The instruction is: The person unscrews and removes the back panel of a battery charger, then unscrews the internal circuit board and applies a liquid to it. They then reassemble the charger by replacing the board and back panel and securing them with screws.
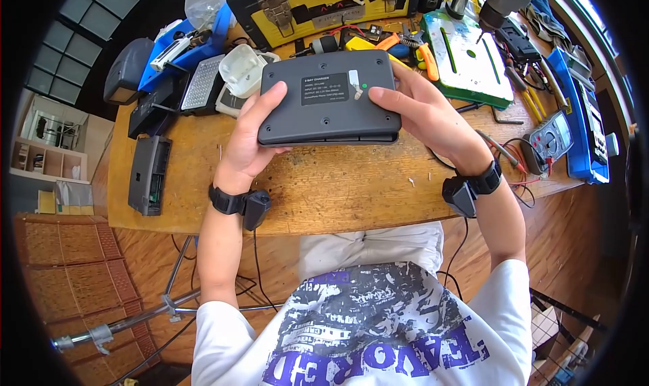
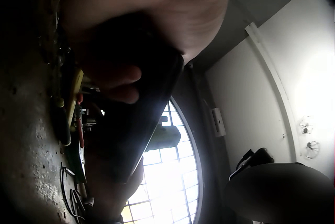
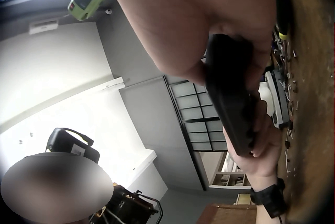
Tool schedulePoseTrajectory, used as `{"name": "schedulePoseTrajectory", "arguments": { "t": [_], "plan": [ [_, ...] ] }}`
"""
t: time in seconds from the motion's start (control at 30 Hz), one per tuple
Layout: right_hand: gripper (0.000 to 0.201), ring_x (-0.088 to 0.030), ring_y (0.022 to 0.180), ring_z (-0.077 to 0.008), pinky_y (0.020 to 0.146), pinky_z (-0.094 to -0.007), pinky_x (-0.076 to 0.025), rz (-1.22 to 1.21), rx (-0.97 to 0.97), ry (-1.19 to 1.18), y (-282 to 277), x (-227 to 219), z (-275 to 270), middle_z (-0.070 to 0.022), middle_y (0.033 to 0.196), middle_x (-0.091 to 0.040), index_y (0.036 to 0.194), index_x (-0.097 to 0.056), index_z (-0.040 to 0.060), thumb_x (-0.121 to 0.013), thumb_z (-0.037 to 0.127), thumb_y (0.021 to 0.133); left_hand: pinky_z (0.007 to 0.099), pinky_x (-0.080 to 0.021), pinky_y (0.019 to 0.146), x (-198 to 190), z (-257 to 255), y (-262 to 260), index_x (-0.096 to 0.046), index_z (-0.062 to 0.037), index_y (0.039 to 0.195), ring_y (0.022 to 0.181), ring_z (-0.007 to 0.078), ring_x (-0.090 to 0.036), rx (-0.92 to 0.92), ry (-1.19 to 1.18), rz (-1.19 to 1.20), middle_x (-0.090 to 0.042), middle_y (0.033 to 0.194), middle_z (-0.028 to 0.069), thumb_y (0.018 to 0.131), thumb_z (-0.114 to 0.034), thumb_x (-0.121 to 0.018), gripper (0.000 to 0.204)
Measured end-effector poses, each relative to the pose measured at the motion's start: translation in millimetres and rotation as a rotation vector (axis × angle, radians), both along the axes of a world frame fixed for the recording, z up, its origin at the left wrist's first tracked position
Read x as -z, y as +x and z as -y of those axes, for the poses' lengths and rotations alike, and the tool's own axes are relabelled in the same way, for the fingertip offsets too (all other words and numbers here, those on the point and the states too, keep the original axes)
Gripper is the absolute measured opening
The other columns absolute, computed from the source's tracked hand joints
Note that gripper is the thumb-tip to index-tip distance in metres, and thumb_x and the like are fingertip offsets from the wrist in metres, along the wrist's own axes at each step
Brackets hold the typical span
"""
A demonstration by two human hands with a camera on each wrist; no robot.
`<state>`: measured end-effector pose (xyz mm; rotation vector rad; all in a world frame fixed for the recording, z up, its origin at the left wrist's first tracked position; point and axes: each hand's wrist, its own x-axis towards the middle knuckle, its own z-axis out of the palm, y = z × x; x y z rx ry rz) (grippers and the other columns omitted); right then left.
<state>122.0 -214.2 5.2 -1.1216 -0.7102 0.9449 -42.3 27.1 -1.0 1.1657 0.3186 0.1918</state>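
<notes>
Charger is held up over the bench, off the surface, labelled face toward the head camera. Label reads "8 BAY CHARGER"; finer print too small to be sure of. Screws recessed in that face, dark slot along the near edge, wider toward the right.

Left hand grips the left edge, right hand the right edge. Both thumbs on the labelled face, other fingers wrapped round to the underside. Wrist views are dark but show the same hold.

Black strap-on camera on each wrist.

On the bench, left: black case, side open, bit of green inside. Right: multimeter with leads, blue tray just beside it.

Behind the charger: whitish plastic box left, orange-handled pliers right, green-edged plate next to those. Yellow-and-black toolbox at the back.
</notes>
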Motion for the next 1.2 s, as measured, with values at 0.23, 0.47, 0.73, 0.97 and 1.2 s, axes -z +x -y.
{"name": "schedulePoseTrajectory", "arguments": {
  "t": [0.23, 0.47, 0.73, 0.97, 1.2],
  "plan": [
    [0.069, -0.057, 0.141, -0.0184, 0.120, -0.0355, -0.045, 0.111, -0.003, -0.005, 1, 2, 0, -0.0145, 0.154, -0.058, 0.164, -0.033, -0.0058, -0.068, 0.014, 0.108, 0.0272, -0.056, 0.067, 2, 2, 1, -0.062, -0.0026, 0.142, 0.086, 0.0130, -0.073, 0.046, 0.007, 0.070, -0.076, 0.115, 0.0092, 0.109, -0.033, -0.063, 0.045],
    [0.081, -0.052, 0.144, -0.0213, 0.124, -0.0370, -0.039, 0.237, -0.010, 0.029, 3, 5, 0, -0.0144, 0.158, -0.053, 0.169, -0.027, -0.0021, -0.074, 0.012, 0.104, 0.0364, -0.056, 0.107, 8, 6, 3, -0.054, -0.0012, 0.152, 0.126, 0.0209, -0.068, 0.012, 0.026, 0.132, -0.068, 0.139, 0.0123, 0.109, -0.028, -0.062, 0.051],
    [0.140, -0.035, 0.156, -0.0460, 0.128, -0.0535, -0.035, 1.361, 0.306, 0.110, -2, -4, -4, -0.0241, 0.168, -0.039, 0.170, -0.027, 0.0013, -0.103, 0.043, 0.060, 0.0335, -0.055, 0.108, 3, 18, 4, -0.050, -0.0007, 0.155, 0.129, 0.0178, -0.065, 0.041, 0.117, 0.150, -0.064, 0.143, 0.0124, 0.110, -0.028, -0.063, 0.054],
    [0.120, -0.047, 0.146, -0.0468, 0.123, -0.0497, -0.040, 1.260, 0.154, -0.081, -7, -2, 1, -0.0297, 0.158, -0.047, 0.165, -0.036, -0.0044, -0.094, 0.036, 0.068, 0.0391, -0.055, 0.111, 29, -14, 4, -0.036, -0.0019, 0.164, 0.134, 0.0199, -0.063, 0.541, -0.386, 0.413, -0.061, 0.148, 0.0117, 0.098, -0.055, -0.080, 0.095],
    [0.129, -0.050, 0.150, -0.0421, 0.127, -0.0466, -0.036, 0.838, 0.093, 0.012, -13, 5, -6, -0.0326, 0.158, -0.050, 0.163, -0.037, -0.0111, -0.100, 0.053, 0.070, 0.0432, -0.052, 0.118, 8, 21, -5, -0.030, -0.0037, 0.168, 0.141, 0.0242, -0.058, 0.129, 0.240, 0.237, -0.055, 0.154, 0.0125, 0.072, -0.042, -0.103, 0.126]
  ]
}}
